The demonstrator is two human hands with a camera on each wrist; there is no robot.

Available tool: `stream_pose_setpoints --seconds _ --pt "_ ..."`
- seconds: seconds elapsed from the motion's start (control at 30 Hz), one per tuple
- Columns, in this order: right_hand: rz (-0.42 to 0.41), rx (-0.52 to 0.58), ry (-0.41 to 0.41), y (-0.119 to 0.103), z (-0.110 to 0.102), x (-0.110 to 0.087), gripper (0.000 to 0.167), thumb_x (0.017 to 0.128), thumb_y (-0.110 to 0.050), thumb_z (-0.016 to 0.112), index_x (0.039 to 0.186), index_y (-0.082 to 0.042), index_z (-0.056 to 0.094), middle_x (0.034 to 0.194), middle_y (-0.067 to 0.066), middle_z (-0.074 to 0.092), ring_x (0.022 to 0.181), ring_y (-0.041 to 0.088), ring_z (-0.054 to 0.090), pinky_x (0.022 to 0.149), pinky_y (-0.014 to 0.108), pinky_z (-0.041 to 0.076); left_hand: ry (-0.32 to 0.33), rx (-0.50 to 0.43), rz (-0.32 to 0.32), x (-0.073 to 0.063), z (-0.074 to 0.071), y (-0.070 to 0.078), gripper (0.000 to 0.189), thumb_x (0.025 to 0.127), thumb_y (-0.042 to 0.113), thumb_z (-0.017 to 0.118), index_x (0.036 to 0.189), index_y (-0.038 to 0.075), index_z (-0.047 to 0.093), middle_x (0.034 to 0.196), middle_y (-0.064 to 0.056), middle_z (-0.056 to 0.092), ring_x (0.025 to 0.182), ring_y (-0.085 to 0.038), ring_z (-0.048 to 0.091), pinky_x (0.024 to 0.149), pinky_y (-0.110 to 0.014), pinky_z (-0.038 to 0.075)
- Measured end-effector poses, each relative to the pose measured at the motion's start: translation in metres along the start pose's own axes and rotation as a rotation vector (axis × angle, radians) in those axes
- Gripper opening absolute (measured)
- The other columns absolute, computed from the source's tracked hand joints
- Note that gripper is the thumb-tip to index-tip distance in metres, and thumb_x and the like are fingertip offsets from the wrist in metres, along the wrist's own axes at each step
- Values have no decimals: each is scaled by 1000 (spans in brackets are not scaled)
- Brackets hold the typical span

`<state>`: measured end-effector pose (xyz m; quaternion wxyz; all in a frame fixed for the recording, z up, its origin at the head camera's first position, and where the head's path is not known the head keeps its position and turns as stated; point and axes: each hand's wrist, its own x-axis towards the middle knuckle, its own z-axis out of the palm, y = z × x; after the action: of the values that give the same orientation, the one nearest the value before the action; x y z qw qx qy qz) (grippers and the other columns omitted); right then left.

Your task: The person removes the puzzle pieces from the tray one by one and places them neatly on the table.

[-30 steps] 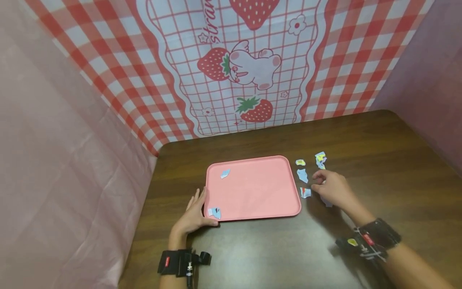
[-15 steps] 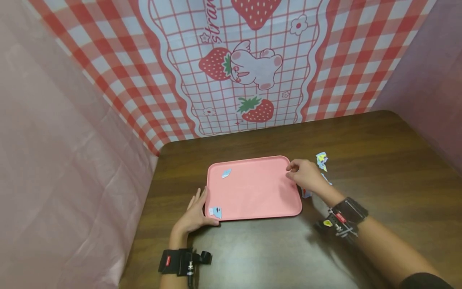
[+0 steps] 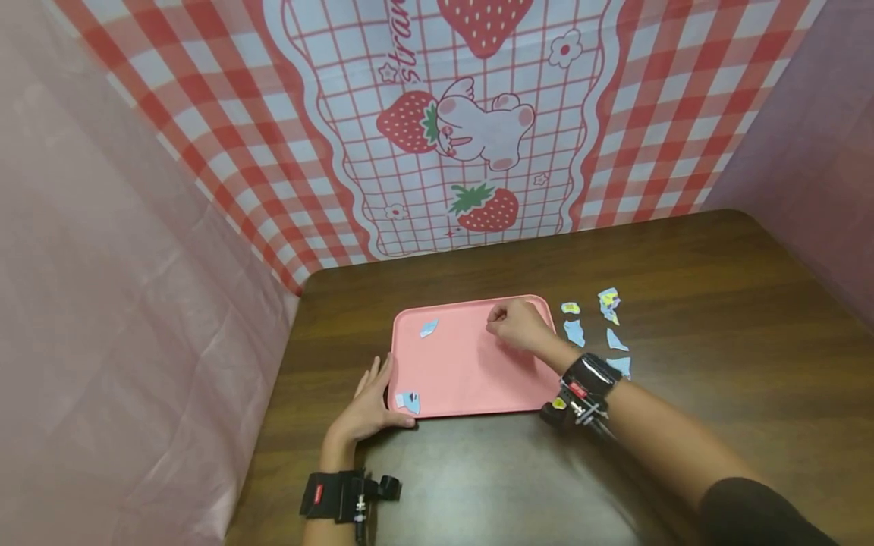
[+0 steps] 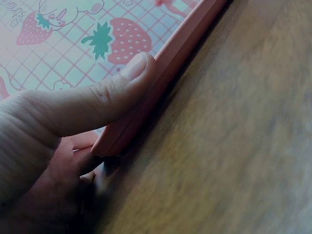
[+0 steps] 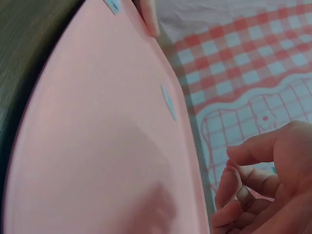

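The pink tray lies on the table, with my left hand against its near left corner. My left thumb lies straight along the front rim, while the fingers extend along the left side. One blue paper scrap lies near the tray's upper left, another printed scrap in the near left corner. Over the tray's right half is my right hand, palm down. In the right wrist view its thumb and index fingertips meet; I cannot tell whether a scrap is between them.
Right of the tray, several torn scraps lie on the table: a yellow-marked piece, a light blue piece and a multicoloured piece among them. A checkered strawberry cloth hangs behind the table. Pink fabric hangs at left.
My right hand has moved left from the scraps, over the tray's right rim, to above the tray's right half. The left hand stays at the tray corner.
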<state>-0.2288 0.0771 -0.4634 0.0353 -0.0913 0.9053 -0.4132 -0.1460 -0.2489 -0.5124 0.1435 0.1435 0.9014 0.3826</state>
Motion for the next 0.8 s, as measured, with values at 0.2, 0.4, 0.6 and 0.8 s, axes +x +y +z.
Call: stream_pose_setpoints --seconds 0.2,0.4,0.6,0.8 --pt "29 -35 -12 -7 27 13 16 89 -19 74 76 -11 69 74 1 65 73 19 59 70 34 46 5 4 7 0 1 -1 133 68 45 93 162 5 8 167 -16 9 153 -36 -7 118 -59 -5" --pt "43 -53 3 -15 51 25 22 89 -22 75 70 -13 67 70 -1 64 66 18 57 64 32 45 4 11 23 -1 1 -3 133 68 45 93 162 5 7 167 -16 8 153 -37 -7 118 -59 -4" --pt "72 -104 18 -26 71 36 22 90 -25 76 76 -11 67 72 1 63 64 17 56 59 31 44 9 5 25 0 1 -3 133 67 42 94 162 4 8 167 -17 9 153 -36 -7 118 -59 -4" --pt "79 -167 42 -30 89 44 24 88 -30 77 84 -8 67 75 4 62 65 20 56 56 33 44 5 10 34 0 1 -2 131 68 40 94 161 4 9 167 -16 10 153 -35 -7 119 -56 -5"
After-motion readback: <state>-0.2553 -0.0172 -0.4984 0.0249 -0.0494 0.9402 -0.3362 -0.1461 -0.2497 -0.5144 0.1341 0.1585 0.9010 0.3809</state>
